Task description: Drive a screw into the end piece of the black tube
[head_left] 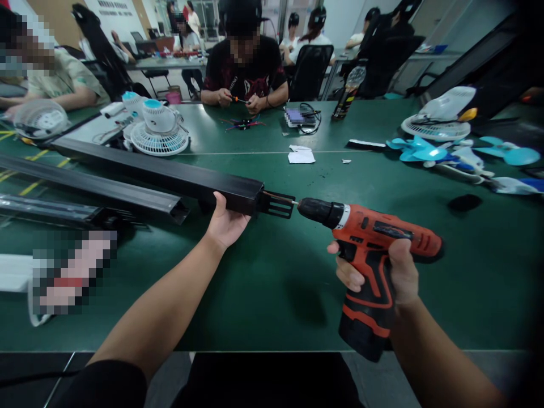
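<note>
My right hand grips a red and black cordless drill by its handle, with the chuck aimed left. The tip of its bit meets, or nearly meets, a slotted black bracket that sticks out of the end of a long black rectangular tube; contact is hard to tell. My left hand is wrapped under that tube near its open end, thumb on the near side, lifting this end off the green table. The tube's far end stretches away to the upper left.
Two more dark metal profiles lie at left, near a blurred pinkish object. White fans, paper scraps, a bottle and blue fan blades are farther back. A person sits opposite, holding a screwdriver.
</note>
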`<action>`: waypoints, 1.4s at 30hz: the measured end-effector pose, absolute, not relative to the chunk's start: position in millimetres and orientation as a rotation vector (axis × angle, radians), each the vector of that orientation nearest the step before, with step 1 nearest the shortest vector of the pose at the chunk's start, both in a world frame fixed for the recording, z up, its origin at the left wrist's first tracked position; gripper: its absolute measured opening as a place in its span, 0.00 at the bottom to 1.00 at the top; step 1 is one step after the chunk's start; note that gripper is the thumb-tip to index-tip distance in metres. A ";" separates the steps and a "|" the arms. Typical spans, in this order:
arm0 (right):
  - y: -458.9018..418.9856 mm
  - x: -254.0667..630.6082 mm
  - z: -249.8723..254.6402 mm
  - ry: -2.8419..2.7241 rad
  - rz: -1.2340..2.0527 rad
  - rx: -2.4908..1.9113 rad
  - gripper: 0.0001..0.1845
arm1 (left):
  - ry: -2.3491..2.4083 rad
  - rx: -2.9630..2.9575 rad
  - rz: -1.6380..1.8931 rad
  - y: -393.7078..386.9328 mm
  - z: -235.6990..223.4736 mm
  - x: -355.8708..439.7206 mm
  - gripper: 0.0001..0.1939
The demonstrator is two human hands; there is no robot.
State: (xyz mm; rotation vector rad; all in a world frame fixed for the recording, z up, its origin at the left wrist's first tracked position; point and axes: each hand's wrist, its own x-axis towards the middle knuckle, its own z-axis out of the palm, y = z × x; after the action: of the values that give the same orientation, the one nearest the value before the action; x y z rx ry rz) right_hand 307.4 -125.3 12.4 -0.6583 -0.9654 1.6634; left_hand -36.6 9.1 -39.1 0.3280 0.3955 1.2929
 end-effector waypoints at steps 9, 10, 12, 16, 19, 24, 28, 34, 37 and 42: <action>-127.3 309.2 9.1 -0.838 1.744 -0.689 0.39 | 0.385 0.320 1.289 11.1 -43.3 -37.2 0.48; -127.9 307.9 8.7 -0.829 1.746 -0.691 0.39 | 0.381 0.316 1.287 11.2 -43.9 -37.8 0.48; -129.2 304.5 8.1 -0.817 1.729 -0.686 0.38 | 0.375 0.313 1.286 11.2 -44.7 -38.8 0.48; -131.2 298.1 7.7 -0.782 1.659 -0.683 0.37 | 0.367 0.334 1.283 11.2 -45.6 -39.7 0.47; -131.9 296.5 8.6 -0.766 1.634 -0.708 0.36 | 0.375 0.349 1.287 10.9 -45.4 -39.4 0.47; -132.0 295.6 12.7 -0.793 1.593 -0.764 0.36 | 0.446 0.387 1.314 8.2 -40.8 -35.4 0.48; -132.1 292.0 15.4 -0.820 1.553 -0.768 0.36 | 0.514 0.410 1.336 4.9 -33.6 -30.3 0.49; -130.9 292.2 17.0 -0.840 1.564 -0.730 0.36 | 0.485 0.392 1.331 4.4 -32.0 -30.4 0.47; -130.2 296.0 18.1 -0.848 1.626 -0.744 0.38 | 0.418 0.363 1.304 5.5 -34.8 -33.4 0.46; -131.1 298.7 16.2 -0.835 1.609 -0.774 0.38 | 0.440 0.358 1.310 4.3 -31.4 -32.1 0.47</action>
State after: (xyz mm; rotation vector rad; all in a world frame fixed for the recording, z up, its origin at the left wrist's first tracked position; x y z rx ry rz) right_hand 298.7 -131.1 16.2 -0.7740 -0.8348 1.6094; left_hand -32.1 4.3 -31.4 0.3584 0.4395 1.3100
